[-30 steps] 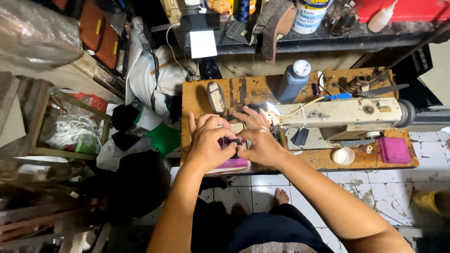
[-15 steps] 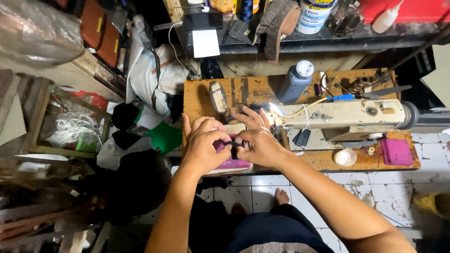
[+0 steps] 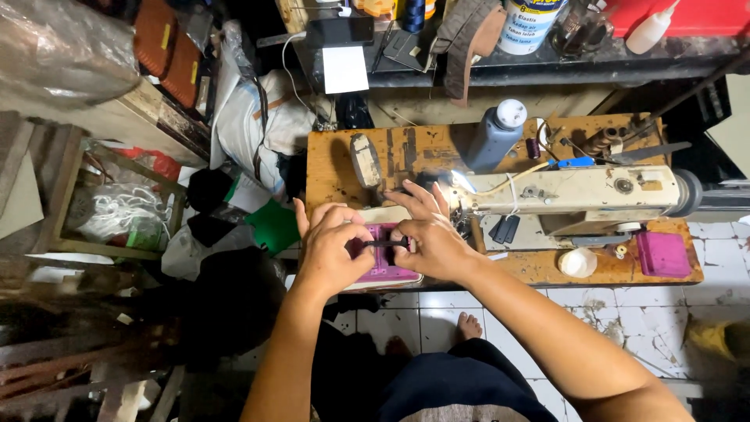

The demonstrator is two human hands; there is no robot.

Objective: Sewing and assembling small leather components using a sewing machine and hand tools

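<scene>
My left hand (image 3: 332, 248) and my right hand (image 3: 426, 238) meet over the front edge of a wooden sewing table (image 3: 406, 148). Between their fingertips they pinch a short dark strap (image 3: 384, 244), held level. Under the hands lies a magenta piece (image 3: 384, 266) on a pale board. The cream sewing machine (image 3: 578, 197) stands just right of my right hand, its lamp glowing near the needle end.
A grey bottle with a white cap (image 3: 494, 134) stands behind the machine. A pink box (image 3: 662, 253) and a white round lid (image 3: 576, 262) sit at the table's right front. A cluttered shelf (image 3: 547, 66) runs along the back. Bags and a wooden crate (image 3: 117, 203) crowd the left.
Both hands have drawn slightly toward me and lower over the magenta piece. The dark strap now stretches straight between the fingertips.
</scene>
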